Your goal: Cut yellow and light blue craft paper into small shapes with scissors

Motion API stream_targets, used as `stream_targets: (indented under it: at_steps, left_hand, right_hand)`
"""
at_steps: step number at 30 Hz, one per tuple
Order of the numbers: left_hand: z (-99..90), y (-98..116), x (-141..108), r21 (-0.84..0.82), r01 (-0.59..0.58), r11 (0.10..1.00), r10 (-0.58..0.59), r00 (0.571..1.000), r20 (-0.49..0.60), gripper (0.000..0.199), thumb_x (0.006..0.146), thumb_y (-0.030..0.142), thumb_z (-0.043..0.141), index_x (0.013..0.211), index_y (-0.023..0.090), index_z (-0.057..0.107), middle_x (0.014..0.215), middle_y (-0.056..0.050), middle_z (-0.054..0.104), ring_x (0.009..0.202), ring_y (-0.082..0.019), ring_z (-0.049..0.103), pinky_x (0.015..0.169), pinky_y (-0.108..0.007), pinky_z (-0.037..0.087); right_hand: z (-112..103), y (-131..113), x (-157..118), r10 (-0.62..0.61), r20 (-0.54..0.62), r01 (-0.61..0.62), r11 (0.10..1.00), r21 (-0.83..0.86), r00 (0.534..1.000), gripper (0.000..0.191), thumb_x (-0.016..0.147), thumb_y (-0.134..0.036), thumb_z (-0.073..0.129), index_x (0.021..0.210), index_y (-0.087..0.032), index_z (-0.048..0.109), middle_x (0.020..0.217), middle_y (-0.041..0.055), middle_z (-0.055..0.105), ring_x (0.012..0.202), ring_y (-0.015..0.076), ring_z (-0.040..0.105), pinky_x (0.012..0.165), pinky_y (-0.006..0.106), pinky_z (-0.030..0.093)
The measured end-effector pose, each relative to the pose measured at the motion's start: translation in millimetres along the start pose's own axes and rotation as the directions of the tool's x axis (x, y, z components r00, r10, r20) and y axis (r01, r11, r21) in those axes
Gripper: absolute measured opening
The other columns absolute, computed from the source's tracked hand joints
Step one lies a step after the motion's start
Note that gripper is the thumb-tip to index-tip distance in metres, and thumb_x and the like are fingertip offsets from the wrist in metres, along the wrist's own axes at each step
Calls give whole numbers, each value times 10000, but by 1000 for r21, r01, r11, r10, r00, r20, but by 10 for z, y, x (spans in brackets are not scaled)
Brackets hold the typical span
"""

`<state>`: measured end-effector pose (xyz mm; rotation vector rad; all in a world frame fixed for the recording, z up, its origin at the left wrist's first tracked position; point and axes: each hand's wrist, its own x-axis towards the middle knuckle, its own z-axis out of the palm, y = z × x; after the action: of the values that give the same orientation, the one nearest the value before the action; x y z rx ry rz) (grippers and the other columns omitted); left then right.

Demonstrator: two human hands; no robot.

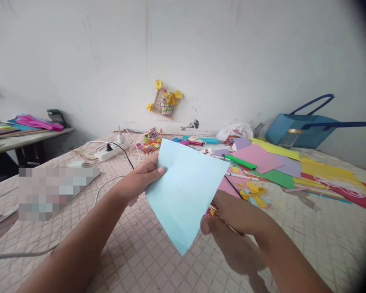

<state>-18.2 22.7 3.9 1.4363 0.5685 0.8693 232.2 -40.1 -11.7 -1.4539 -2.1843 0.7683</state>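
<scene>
A light blue sheet of paper (186,187) is held up above the table, tilted, with a pointed lower corner. My left hand (146,175) pinches its left edge, thumb on the front face and fingers behind. At the sheet's lower right edge is my right hand (225,213), its fingers partly hidden behind the paper. A thin gold-coloured metal piece (228,226) shows along this hand; what it belongs to is largely hidden. Small yellow and blue paper scraps (254,193) lie beyond my right hand.
Coloured sheets (262,156) and a green marker (240,162) lie at the right, before a blue bag (301,130). A white power strip (111,152) with cables sits at the left. Behind the sheet is a small pot of paper flowers (151,135). A woven decoration (166,101) hangs on the wall.
</scene>
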Motion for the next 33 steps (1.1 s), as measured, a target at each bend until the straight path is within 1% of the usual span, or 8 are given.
stream_targets:
  at_steps: [4,10,14,17,20,24,29,33]
  left_hand:
    - [41,26,5,1,-18,1000,18,997,74,645,681,313,691,1263,257,422,1086,-95,627,799,-221,651,624,-273,541]
    - [37,19,56,66,-80,995,92,975,-201,677,620,200,733,1205,328,416,1022,-36,599,724,-171,622,540,-231,530]
    - [42,44,89,69,-128,989,142,947,-288,820,590,171,743,1268,371,328,970,-16,572,649,-138,595,527,-242,524]
    - [48,64,103,70,-141,987,156,933,-324,840,622,190,720,1310,378,275,971,-23,570,631,-135,591,519,-243,511]
    - [26,68,104,68,-167,984,180,925,-335,829,672,216,678,1334,392,211,987,-29,582,587,-115,575,486,-217,475]
    - [-39,71,92,69,-167,984,181,923,-340,722,696,201,609,1321,337,275,1025,-45,589,565,-104,559,455,-196,432]
    - [-91,76,94,20,-152,988,151,945,-289,712,626,151,538,1290,306,332,1035,-36,604,544,-120,560,420,-211,414]
    - [-90,76,106,20,-177,984,175,943,-284,747,603,161,615,1274,311,322,1007,-29,610,622,-149,594,489,-238,461]
  right_hand:
    - [35,-50,45,74,-110,-81,995,-54,991,319,702,-472,634,856,-207,548,789,59,614,760,221,540,637,296,383]
    - [44,-114,159,192,-407,-259,959,-116,893,218,753,-411,554,763,-201,498,705,38,597,634,177,514,547,258,315]
    - [44,-86,185,188,-503,-276,955,-107,843,308,742,-488,536,647,-210,443,587,2,535,560,158,462,508,252,280]
    - [47,-39,187,174,-491,-216,976,-29,854,326,771,-510,496,668,-202,463,593,-11,511,550,144,445,503,246,284]
    - [38,11,180,162,-406,-155,987,51,900,350,796,-536,461,723,-194,460,627,-16,494,577,143,454,523,244,314]
    - [10,45,149,92,-276,-43,983,180,957,360,837,-539,406,839,-188,482,693,-16,468,639,144,460,575,250,365]
    - [6,57,137,88,-259,-13,961,278,962,324,855,-492,420,963,-192,479,769,-13,448,677,126,440,595,235,383]
    - [22,69,160,68,-261,12,956,292,963,293,842,-449,460,951,-181,510,682,-33,393,581,104,381,516,217,343]
